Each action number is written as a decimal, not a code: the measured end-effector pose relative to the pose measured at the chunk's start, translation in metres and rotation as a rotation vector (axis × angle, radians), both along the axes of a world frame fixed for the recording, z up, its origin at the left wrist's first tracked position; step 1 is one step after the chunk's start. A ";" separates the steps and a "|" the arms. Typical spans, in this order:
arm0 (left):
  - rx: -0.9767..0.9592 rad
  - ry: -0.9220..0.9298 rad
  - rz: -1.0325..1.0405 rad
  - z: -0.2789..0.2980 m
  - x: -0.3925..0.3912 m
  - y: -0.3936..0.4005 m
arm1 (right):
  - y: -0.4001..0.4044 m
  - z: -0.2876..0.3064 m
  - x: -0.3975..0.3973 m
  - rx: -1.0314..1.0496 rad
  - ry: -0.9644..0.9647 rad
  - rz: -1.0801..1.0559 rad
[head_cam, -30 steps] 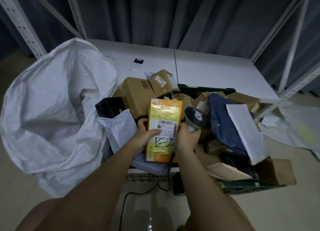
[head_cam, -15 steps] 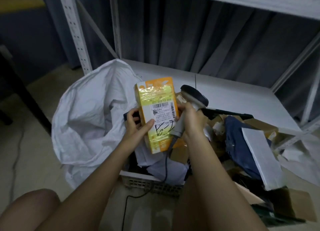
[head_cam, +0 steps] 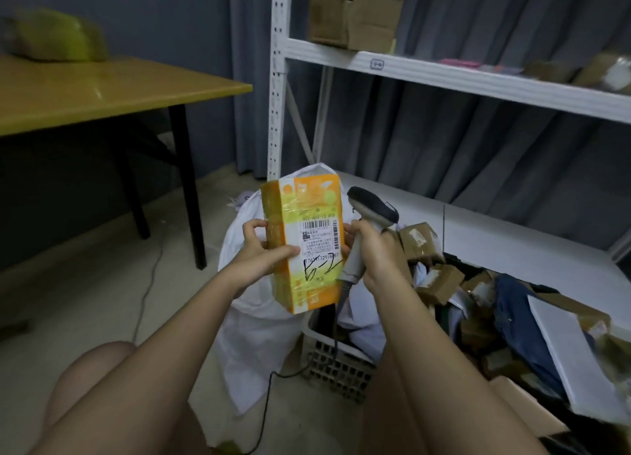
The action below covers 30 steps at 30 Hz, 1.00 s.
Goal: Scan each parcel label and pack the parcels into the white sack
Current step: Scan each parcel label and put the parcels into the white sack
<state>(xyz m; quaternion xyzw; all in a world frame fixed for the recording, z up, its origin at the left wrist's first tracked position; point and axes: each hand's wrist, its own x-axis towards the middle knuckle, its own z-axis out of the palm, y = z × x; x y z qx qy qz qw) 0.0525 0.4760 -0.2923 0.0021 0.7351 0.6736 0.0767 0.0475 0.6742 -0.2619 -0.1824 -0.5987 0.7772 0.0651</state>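
Since a moment earlier you had lifted the orange parcel (head_cam: 304,246), gripped in your left hand (head_cam: 263,249), above the white sack (head_cam: 259,318), your right hand (head_cam: 370,249) clutching the scanner (head_cam: 367,229); best lowered deep inside before release.

Parcel (head_cam: 304,246): we hold it up between our left hand (head_cam: 261,249) and right hand (head_cam: 370,249), before the sack (head_cam: 259,324).
Scanner (head_cam: 367,222): in our right hand, just right of the parcel.
Crate (head_cam: 336,362): right of the sack, parcels piled in it.
Table (head_cam: 102,89): far left.

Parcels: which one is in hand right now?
The orange-and-yellow box, gripped by the left hand, label facing up; the brown cartons lie in the crate.
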 end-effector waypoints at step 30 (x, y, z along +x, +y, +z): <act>-0.079 -0.027 0.109 -0.037 -0.049 0.009 | 0.025 -0.044 0.046 0.320 0.047 0.243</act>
